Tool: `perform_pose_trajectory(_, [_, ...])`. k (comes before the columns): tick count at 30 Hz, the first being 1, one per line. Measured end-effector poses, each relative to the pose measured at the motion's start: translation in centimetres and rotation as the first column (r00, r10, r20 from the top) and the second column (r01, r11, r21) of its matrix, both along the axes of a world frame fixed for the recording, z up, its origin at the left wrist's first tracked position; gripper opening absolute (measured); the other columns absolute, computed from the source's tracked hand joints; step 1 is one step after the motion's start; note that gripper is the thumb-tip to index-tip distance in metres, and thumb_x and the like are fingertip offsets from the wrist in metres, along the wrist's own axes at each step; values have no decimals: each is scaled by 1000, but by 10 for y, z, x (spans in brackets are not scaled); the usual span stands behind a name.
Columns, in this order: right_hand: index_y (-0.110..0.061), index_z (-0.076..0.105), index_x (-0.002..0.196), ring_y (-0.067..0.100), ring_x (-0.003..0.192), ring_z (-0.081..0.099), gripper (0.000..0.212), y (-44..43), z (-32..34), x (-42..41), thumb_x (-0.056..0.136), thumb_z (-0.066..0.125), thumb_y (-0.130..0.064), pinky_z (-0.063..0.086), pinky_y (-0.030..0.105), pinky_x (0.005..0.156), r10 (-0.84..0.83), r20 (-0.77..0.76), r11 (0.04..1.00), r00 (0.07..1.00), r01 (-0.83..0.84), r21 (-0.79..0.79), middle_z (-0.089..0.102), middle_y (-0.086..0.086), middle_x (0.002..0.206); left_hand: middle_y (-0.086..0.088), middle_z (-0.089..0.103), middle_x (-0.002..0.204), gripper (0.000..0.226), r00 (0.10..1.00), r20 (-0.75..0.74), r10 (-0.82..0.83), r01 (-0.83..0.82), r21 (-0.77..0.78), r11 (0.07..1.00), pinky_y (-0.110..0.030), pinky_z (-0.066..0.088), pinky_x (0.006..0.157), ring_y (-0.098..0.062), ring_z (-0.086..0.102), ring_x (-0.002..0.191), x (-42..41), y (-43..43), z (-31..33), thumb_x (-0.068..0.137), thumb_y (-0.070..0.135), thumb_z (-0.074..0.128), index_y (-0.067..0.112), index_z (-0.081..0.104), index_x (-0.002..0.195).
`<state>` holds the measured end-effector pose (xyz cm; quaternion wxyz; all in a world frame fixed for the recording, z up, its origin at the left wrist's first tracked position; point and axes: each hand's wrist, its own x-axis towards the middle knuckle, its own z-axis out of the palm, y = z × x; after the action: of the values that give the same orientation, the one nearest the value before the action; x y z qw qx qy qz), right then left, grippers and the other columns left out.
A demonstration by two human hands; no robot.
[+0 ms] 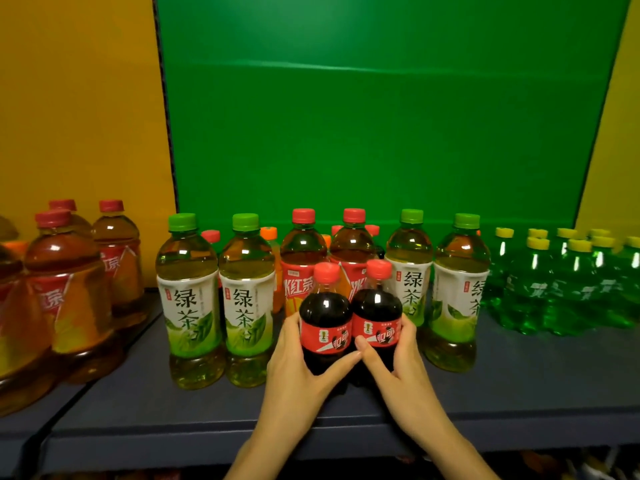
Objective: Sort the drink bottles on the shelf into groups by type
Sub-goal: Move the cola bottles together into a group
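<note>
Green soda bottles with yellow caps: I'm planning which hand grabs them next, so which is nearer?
Right. The right hand grips the right cola bottle, left of the green soda bottles; the left hand grips the left cola bottle, farther left.

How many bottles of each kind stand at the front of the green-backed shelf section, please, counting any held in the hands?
green tea bottles: 4
iced red tea bottles: 2
cola bottles: 2, one gripped by the left hand, one by the right hand
Total: 8, leaving out the half-hidden bottles behind.
</note>
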<state>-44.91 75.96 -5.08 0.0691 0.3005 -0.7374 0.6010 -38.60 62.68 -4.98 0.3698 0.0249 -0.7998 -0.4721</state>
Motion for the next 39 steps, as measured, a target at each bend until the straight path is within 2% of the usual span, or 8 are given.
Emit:
perform_pose_trajectory(3, [-41, 21, 130, -4, 124, 37, 67, 5, 8, 1, 72, 50, -57, 34, 8, 91, 17, -20, 1000, 1000, -17, -21, 38, -19, 134, 18, 52, 118, 81, 998, 11, 65, -65, -10, 998, -3, 41, 84, 10, 50, 108, 8, 3, 4, 56, 64, 67, 30, 42, 125])
perform_pose_trajectory(6, [-37, 25, 134, -2, 129, 35, 62, 11, 27, -1, 81, 50, -57, 31, 22, 107, 0, -99, 999, 995, -4, -43, 37, -16, 138, 21, 44, 131, 91, 998, 20, 63, -63, 18, 998, -18, 40, 100, 5, 45, 120, 16, 6, 16, 60, 73, 61, 33, 30, 135])
perform_pose_trajectory(10, [-31, 33, 136, 4, 128, 39, 60, 14, 70, -6, 82, 48, -51, 33, 28, 108, 12, -213, 999, 977, -21, -41, 39, -14, 137, 31, 34, 133, 77, 1000, 8, 4, -5, 66, 998, -26, 29, 110, 7, 35, 127, 19, 10, 47, 71, 74, 50, 42, 21, 135])
perform_pose_trajectory(14, [-18, 34, 139, 12, 130, 38, 56, 3, 110, -25, 89, 56, -32, 31, 36, 112, 20, -265, 1000, 964, -14, 24, 40, -3, 141, 8, 27, 149, 89, 998, -33, 47, -45, 60, 997, -40, 27, 115, -9, 28, 137, 3, 7, 82, 73, 70, 46, 30, 13, 145])
perform_pose_trajectory(18, [-13, 29, 142, 20, 132, 39, 65, -14, 136, -45, 88, 56, -36, 32, 41, 111, 86, -133, 979, 987, -59, 195, 37, 4, 146, -5, 11, 156, 84, 994, 56, 95, -99, 69, 993, -42, 19, 117, -19, 16, 143, -18, 0, 112, 88, 48, 50, 14, 1, 147])
perform_pose_trajectory(27, [-7, 58, 105, 33, 96, 66, 55, -36, 152, -62, 63, 75, -39, 52, 49, 89, 128, 38, 892, 991, -131, 432, 68, 17, 102, -20, 41, 134, 83, 935, 322, 146, -177, 69, 982, -49, 41, 101, -36, 45, 122, -55, -22, 134, 71, 38, 68, 1, 25, 131])
perform_pose_trajectory(30, [-8, 41, 122, 30, 98, 63, 83, -39, 152, -63, 56, 80, -40, 53, 46, 87, 66, 4, 825, 998, -57, 562, 61, 14, 112, -20, 39, 132, 80, 899, 386, 209, -220, -16, 975, -47, 42, 100, -36, 44, 122, -60, -23, 135, 70, 25, 73, 1, 27, 130])
perform_pose_trajectory(39, [-6, 38, 127, 30, 113, 53, 77, -40, 154, -63, 69, 79, -33, 47, 41, 94, 9, -59, 822, 998, 26, 568, 53, 14, 126, -21, 46, 130, 73, 897, 401, 187, -172, -74, 982, -41, 43, 99, -33, 48, 119, -61, -28, 140, 79, 19, 71, 0, 24, 131])
